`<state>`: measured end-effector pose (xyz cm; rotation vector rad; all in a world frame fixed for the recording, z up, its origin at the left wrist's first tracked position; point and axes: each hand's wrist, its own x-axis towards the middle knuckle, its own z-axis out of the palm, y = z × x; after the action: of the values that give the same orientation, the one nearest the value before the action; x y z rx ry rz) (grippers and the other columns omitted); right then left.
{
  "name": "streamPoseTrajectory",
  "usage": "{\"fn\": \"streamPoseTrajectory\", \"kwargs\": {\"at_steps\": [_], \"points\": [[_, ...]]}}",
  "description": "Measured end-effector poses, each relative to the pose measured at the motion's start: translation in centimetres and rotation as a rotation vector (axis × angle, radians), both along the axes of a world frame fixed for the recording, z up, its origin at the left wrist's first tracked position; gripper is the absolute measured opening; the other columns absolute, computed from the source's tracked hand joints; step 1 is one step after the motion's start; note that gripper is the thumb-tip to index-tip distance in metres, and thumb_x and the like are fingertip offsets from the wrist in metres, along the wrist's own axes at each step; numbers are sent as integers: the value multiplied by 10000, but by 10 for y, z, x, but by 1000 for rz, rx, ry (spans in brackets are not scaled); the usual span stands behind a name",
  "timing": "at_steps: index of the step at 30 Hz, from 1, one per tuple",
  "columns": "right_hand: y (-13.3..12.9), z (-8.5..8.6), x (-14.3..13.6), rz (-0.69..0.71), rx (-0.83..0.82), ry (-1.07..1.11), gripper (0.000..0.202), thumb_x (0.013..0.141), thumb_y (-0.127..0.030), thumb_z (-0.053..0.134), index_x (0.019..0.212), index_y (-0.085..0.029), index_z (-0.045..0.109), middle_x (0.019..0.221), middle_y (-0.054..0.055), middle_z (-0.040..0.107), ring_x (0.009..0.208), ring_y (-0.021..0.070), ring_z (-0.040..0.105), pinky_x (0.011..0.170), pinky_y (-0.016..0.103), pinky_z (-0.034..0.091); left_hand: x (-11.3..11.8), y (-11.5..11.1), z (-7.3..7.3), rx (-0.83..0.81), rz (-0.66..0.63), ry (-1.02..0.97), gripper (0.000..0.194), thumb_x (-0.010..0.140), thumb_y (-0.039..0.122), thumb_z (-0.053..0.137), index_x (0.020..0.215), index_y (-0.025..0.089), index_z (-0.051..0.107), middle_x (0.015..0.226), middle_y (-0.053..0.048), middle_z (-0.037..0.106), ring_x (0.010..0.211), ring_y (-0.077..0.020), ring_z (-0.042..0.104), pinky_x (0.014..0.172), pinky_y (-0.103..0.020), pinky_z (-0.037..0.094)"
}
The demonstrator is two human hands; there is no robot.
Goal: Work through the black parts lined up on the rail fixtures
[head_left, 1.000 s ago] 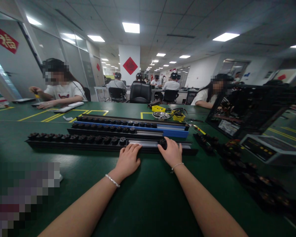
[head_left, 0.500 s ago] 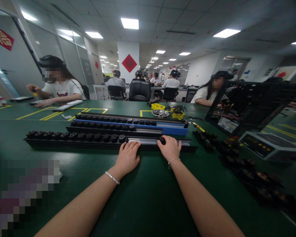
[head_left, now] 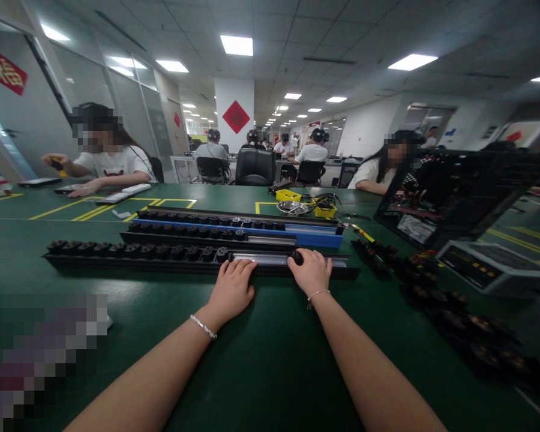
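A long black rail (head_left: 135, 265) lies across the table in front of me. Its left part holds a row of black socket modules (head_left: 177, 252), while a silver inner channel (head_left: 265, 258) shows bare further right. My left hand (head_left: 233, 285) grips the rail's near wall, fingers over its top edge and thumb on my side, just right of the last module. Farther right, my right hand (head_left: 312, 273) pinches a loose black socket module (head_left: 297, 257) with thumb and fingers, at the rail's channel. Whether that module touches the channel is hard to tell.
Behind lie a shorter black rail (head_left: 270, 239) and a blue rail (head_left: 317, 237), both with modules. Loose modules (head_left: 472, 318) spread to the right, near a metal box (head_left: 495, 267) and an open computer case (head_left: 459, 192). A steel dish (head_left: 292, 207) and yellow bins (head_left: 288, 195) stand beyond. Co-workers sit around.
Almost nothing differs. Both hands stay at the rail, and the right still holds the module. At the far left, a co-worker's raised hand has shifted slightly left.
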<state>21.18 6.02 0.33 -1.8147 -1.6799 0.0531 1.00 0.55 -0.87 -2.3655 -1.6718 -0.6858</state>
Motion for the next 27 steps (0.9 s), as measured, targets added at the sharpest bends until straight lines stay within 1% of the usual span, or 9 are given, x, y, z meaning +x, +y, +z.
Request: {"fn": "streamPoseTrajectory", "kwargs": {"at_steps": [5,11,14,22,27], "points": [[1,-1,1,-11,-1,-9,323,765,-414,501,1020,-263,627,1157,25,605,1178,258,399,1048,533,94,0,0,0,2,2,4,536,738,211,499,1270,237,435,1306,-38,511,1219,-230,404,1082,-472,215],[2,2,12,-59,-35,-11,301,767,-374,478,983,-242,642,1067,46,636,1167,253,420,1047,532,105,0,0,0,2,-4,4,540,736,210,503,1271,237,433,1303,-39,511,1219,-229,404,1083,-472,220],[1,4,16,-67,-49,-8,301,763,-367,475,975,-238,645,1065,48,636,1169,250,421,1048,523,113,0,0,1,-11,-4,3,538,739,215,503,1272,235,431,1308,-40,505,1222,-229,399,1083,-474,216],[1,4,16,-68,-48,-13,297,755,-357,476,968,-240,646,1058,52,631,1162,250,419,1041,509,118,-1,0,1,-24,-9,3,546,740,211,506,1279,243,422,1314,-47,498,1236,-229,388,1085,-475,210],[2,4,18,-79,-47,-36,303,761,-362,458,950,-221,648,998,64,635,1083,237,468,1015,468,173,-1,0,1,-22,-6,4,548,743,213,507,1282,246,418,1312,-46,500,1238,-229,389,1088,-474,207]]}}
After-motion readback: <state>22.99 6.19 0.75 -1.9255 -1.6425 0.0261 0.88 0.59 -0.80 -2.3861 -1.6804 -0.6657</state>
